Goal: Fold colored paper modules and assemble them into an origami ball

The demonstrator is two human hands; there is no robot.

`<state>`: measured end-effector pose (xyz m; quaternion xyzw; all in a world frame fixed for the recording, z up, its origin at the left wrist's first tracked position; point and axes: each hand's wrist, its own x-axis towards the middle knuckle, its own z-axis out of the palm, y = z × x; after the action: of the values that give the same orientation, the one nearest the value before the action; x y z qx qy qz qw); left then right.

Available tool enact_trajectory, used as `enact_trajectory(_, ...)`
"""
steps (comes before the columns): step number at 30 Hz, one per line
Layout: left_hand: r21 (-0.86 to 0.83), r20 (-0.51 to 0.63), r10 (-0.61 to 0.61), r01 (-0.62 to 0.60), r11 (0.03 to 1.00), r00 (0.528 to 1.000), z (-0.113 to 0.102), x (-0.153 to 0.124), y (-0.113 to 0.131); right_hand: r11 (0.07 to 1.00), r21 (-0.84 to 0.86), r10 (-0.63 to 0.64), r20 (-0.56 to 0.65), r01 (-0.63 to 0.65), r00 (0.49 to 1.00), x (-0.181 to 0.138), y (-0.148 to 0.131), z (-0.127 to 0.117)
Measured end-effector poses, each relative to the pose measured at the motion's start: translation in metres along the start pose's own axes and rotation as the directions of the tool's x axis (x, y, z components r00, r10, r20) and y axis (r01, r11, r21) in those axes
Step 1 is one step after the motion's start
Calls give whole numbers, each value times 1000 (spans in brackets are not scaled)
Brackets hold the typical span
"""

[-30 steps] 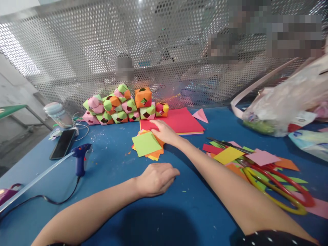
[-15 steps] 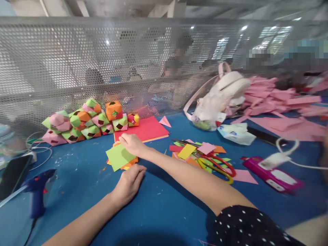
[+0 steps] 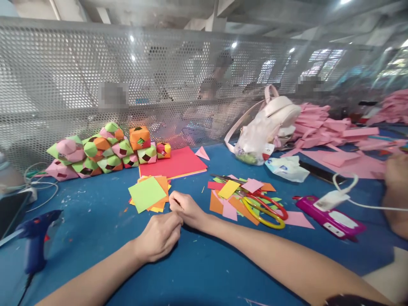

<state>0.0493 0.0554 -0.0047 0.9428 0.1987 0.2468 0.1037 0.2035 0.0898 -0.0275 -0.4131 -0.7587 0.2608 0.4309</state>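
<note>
My left hand [image 3: 161,237] rests on the blue table, its fingers curled in. My right hand [image 3: 187,210] is closed too, its fingers meeting those of the left. Whatever they may hold is hidden behind the fingers. Just behind them lies a loose stack of square papers, with a green sheet [image 3: 147,194] on top and orange sheets [image 3: 164,185] showing beneath. To the right of my right hand, yellow-handled scissors [image 3: 266,219] and a red handle [image 3: 274,205] lie on coloured paper scraps [image 3: 223,206].
Folded paper blocks [image 3: 110,162] are piled by the perforated screen [image 3: 178,63], beside red sheets [image 3: 175,163]. A blue glue gun [image 3: 36,244] stands at left. Toward the right are a pale backpack [image 3: 280,110], a magenta power strip [image 3: 331,216], pink paper [image 3: 318,127] and another person's arm [image 3: 397,195].
My right hand has drawn back from the green sheet toward me, down to my left hand. The left hand stays nearly in place. The view has shifted slightly to the right.
</note>
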Motion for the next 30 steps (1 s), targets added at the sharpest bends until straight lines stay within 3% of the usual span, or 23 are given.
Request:
enact_trajectory(9, 112, 13, 147, -147, 983, 989, 0, 3, 6, 995, 71, 70, 7, -70, 998, 0, 2, -2)
enact_trajectory(19, 217, 63, 304, -310, 925, 951, 5, 6, 7, 934, 298, 179, 89, -197, 980, -9, -3, -12)
enact_trajectory(25, 260, 60, 329, -333, 906, 942, 10, 6, 8, 964, 212, 149, 86, -164, 985, -15, -5, -16)
enact_trajectory(28, 286, 65, 351, -354, 890, 934, 12, 6, 7, 988, 71, 135, 28, -137, 990, -13, -3, -15)
enact_trajectory(30, 309, 62, 378, -378, 873, 924, 13, 6, 8, 997, -52, 58, -28, -59, 998, -10, 0, -11)
